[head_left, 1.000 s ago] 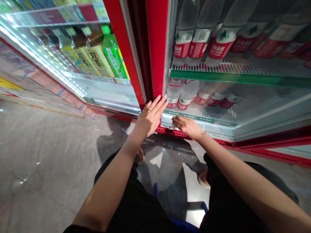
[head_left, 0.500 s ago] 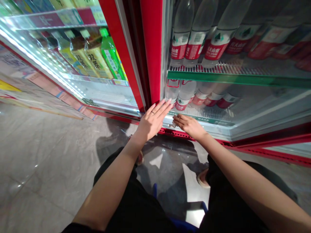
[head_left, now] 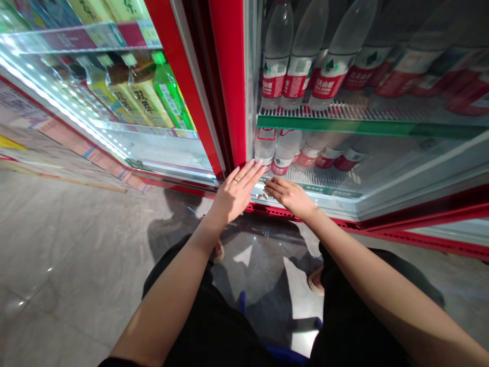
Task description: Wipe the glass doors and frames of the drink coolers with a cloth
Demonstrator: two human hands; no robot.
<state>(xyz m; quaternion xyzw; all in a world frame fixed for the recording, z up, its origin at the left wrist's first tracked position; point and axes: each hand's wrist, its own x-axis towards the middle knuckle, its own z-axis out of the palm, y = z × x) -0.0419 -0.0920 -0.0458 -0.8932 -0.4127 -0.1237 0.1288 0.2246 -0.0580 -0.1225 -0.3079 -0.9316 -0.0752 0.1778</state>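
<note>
Left hand nearer right hand, gap narrow.

white bit by right hand is too small to tell, left shelf tags blurred, far right bottles cut off above

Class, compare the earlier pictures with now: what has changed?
The view has shifted slightly. Against the fridge, the left hand has edged right, covering more of a lower bottle. Nothing was visibly grasped or released. The right hand and other bottles stayed about put.
</note>
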